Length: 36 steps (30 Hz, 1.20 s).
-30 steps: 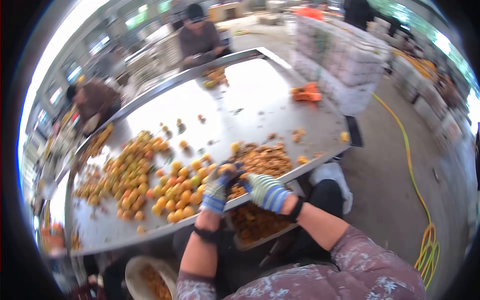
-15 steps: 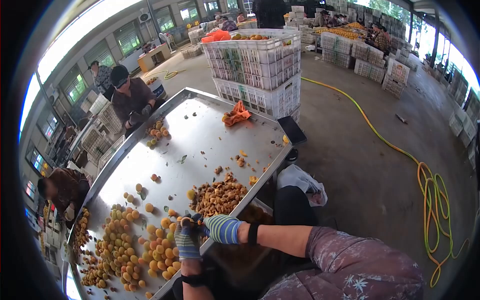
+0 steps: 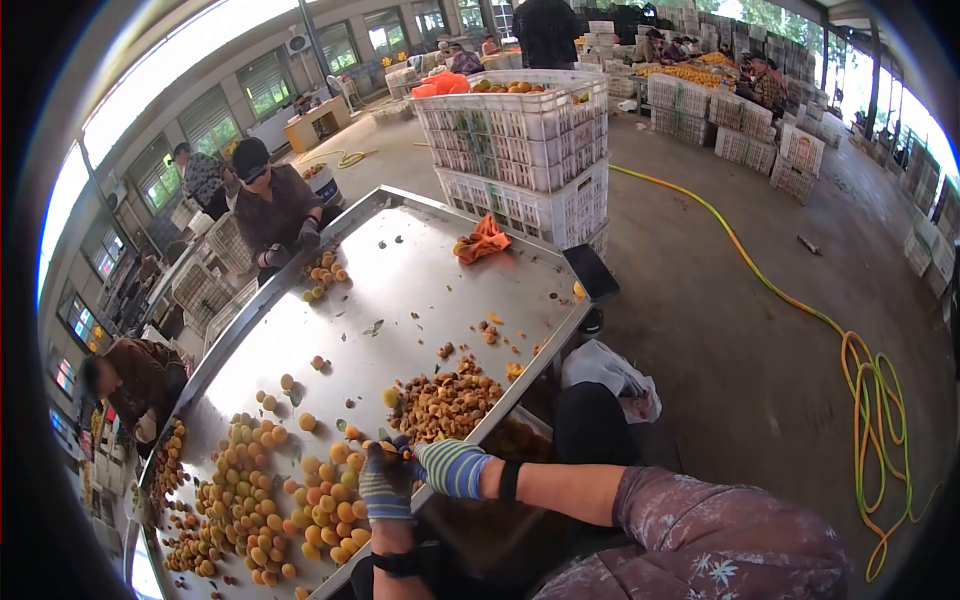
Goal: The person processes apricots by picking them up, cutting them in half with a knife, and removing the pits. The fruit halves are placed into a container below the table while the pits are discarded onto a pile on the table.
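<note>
My left hand point(image 3: 386, 485), in a striped glove, is closed at the table's front edge. Between its fingers a bit of orange fruit shows, which looks like an apricot point(image 3: 397, 450). Meeting it from the right, my right hand point(image 3: 450, 467) is closed too, in a matching glove with dark fingertips; what it grips is hidden. Just beyond both hands lies a heap of brown pits or fruit pieces point(image 3: 445, 398). Whole apricots point(image 3: 325, 505) are piled to the left of my left hand, and a larger pile of apricots point(image 3: 240, 490) spreads farther left.
The metal table point(image 3: 400, 290) has a raised rim. An orange cloth point(image 3: 482, 242) and a dark phone-like slab point(image 3: 592, 272) are at its far right. Stacked white crates point(image 3: 515, 135) stand behind. A co-worker point(image 3: 275, 205) works across the table. A hose point(image 3: 740, 245) crosses the floor.
The view has shifted slightly, so the table and crates sit a little lower and farther right. My hands stay together at the table edge. The co-worker's hands across the table have moved apart.
</note>
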### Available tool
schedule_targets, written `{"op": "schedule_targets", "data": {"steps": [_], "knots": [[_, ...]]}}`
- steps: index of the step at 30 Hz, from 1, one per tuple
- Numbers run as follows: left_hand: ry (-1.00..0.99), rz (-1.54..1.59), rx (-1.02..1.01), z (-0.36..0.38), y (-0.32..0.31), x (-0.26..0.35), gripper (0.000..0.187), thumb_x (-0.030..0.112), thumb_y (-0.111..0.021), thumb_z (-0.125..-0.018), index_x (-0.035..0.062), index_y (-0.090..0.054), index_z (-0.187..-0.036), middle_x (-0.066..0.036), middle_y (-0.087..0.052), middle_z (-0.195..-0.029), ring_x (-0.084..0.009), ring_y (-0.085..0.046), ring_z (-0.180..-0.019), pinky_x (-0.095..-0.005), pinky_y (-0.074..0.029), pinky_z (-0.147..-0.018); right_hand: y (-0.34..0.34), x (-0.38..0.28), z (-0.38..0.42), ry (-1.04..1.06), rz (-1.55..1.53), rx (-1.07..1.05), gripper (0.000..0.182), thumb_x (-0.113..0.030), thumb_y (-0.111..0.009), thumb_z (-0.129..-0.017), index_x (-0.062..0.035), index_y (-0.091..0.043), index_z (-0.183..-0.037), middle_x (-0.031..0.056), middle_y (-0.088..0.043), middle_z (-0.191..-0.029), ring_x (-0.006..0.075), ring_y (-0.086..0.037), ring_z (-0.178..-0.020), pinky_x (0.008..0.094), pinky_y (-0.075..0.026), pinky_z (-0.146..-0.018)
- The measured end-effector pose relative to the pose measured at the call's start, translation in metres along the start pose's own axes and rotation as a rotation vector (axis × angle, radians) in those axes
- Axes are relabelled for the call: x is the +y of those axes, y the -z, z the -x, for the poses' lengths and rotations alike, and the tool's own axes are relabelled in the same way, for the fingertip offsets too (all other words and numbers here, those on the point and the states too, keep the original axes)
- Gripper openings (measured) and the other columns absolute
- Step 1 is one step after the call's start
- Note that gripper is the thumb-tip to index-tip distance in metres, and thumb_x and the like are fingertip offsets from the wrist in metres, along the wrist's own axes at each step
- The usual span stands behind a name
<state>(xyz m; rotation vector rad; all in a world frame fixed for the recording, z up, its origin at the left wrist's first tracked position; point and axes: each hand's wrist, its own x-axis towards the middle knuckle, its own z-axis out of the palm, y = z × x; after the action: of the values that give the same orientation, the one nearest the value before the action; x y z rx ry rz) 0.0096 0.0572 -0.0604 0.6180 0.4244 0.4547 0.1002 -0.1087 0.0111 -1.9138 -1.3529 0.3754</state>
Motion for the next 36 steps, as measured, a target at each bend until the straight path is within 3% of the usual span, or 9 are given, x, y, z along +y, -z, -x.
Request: {"op": "schedule_targets", "data": {"steps": [2, 7, 11, 13, 19, 26, 28, 33, 36], "knots": [[-0.197, -0.167, 0.093, 0.007, -0.010, -0.002, 0.028, 0.021, -0.062, -0.086, 0.0007, -0.053, -0.104, -0.019, -0.064, -0.092, -0.0273, -0.060, -0.072, -0.0386, -0.054, -0.065, 0.001, -0.004, -0.001, 0.020, -0.015, -0.026, 0.025, -0.023, -0.051, -0.088, 0.0012, -0.055, -0.089, 0.0237, -0.061, -0.074, 0.0393, -0.061, -0.072, 0.0455, -0.047, -0.063], [-0.368, -0.538, 0.170, 0.022, -0.026, 0.007, 0.017, 0.011, -0.063, -0.085, -0.0003, -0.058, -0.097, -0.011, -0.066, -0.089, -0.0148, -0.062, -0.072, -0.0247, -0.052, -0.064, -0.017, 0.003, -0.012, -0.004, -0.161, -0.052, 0.029, -0.027, -0.047, -0.091, -0.0001, -0.059, -0.091, 0.0259, -0.061, -0.077, 0.0416, -0.059, -0.076, 0.0487, -0.045, -0.065], [-0.287, -0.402, 0.125, 0.026, -0.039, 0.007, 0.015, 0.010, -0.061, -0.081, -0.0002, -0.059, -0.092, -0.010, -0.065, -0.084, -0.0153, -0.060, -0.071, -0.0259, -0.053, -0.064, -0.040, 0.017, -0.015, -0.114, -0.436, -0.096, 0.035, -0.033, -0.047, -0.095, -0.0015, -0.061, -0.088, 0.0076, -0.058, -0.063, 0.0159, -0.053, -0.054, 0.0321, -0.040, -0.049], [-0.224, -0.339, 0.156, 0.019, -0.024, 0.003, 0.018, 0.008, -0.058, -0.077, -0.0003, -0.059, -0.093, -0.010, -0.065, -0.084, -0.0160, -0.060, -0.070, -0.0264, -0.053, -0.063, -0.016, -0.014, -0.009, -0.555, -0.980, -0.288, 0.037, -0.034, -0.045, -0.096, -0.0032, -0.061, -0.082, -0.0028, -0.052, -0.062, 0.0073, -0.043, -0.054, 0.0266, -0.035, -0.048], [-0.132, 0.233, 0.239, 0.020, -0.017, 0.018, 0.014, 0.003, -0.049, -0.073, 0.0009, -0.055, -0.086, -0.010, -0.054, -0.075, -0.0298, -0.060, -0.072, -0.0459, -0.055, -0.070, -0.043, 0.031, 0.001, -0.232, -0.596, -0.229, 0.045, -0.041, -0.048, -0.093, 0.0008, -0.062, -0.085, 0.0037, -0.055, -0.061, 0.0131, -0.047, -0.053, 0.0314, -0.039, -0.050], [-0.026, 0.026, 0.021, 0.022, -0.019, 0.007, 0.029, 0.006, -0.060, -0.079, 0.0014, -0.053, -0.107, -0.011, -0.061, -0.093, -0.0299, -0.061, -0.085, -0.0474, -0.053, -0.079, 0.019, -0.003, -0.009, -0.066, -0.177, 0.090, 0.036, -0.034, -0.068, -0.080, -0.0008, -0.061, -0.094, 0.0126, -0.065, -0.075, 0.0242, -0.064, -0.068, 0.0334, -0.049, -0.062], [0.001, -0.123, 0.071, 0.030, -0.035, 0.002, 0.038, 0.006, -0.060, -0.083, -0.0007, -0.050, -0.118, -0.012, -0.062, -0.100, -0.0238, -0.064, -0.086, -0.0344, -0.055, -0.077, 0.014, 0.006, -0.021, 0.105, -0.076, 0.065, 0.040, -0.034, -0.070, -0.079, -0.0005, -0.060, -0.098, 0.0124, -0.066, -0.078, 0.0251, -0.065, -0.070, 0.0336, -0.049, -0.063], [0.225, -0.205, 0.125, 0.051, -0.080, 0.022, 0.044, 0.011, -0.061, -0.084, -0.0013, -0.048, -0.125, -0.012, -0.063, -0.103, -0.0193, -0.064, -0.086, -0.0300, -0.055, -0.076, 0.009, 0.034, -0.041, 0.164, -0.202, -0.102, 0.027, -0.018, -0.065, -0.083, 0.0014, -0.061, -0.101, 0.0112, -0.068, -0.087, 0.0187, -0.066, -0.080, 0.0285, -0.051, -0.071], [-0.139, -0.426, -0.019, 0.031, -0.028, 0.001, 0.043, 0.004, -0.058, -0.080, -0.0021, -0.048, -0.122, -0.016, -0.061, -0.106, -0.0227, -0.064, -0.092, -0.0337, -0.054, -0.082, 0.001, 0.048, -0.045, -0.035, -0.572, -0.020, 0.021, -0.013, -0.060, -0.087, 0.0039, -0.061, -0.099, 0.0094, -0.068, -0.087, 0.0159, -0.066, -0.079, 0.0268, -0.052, -0.070]]}}
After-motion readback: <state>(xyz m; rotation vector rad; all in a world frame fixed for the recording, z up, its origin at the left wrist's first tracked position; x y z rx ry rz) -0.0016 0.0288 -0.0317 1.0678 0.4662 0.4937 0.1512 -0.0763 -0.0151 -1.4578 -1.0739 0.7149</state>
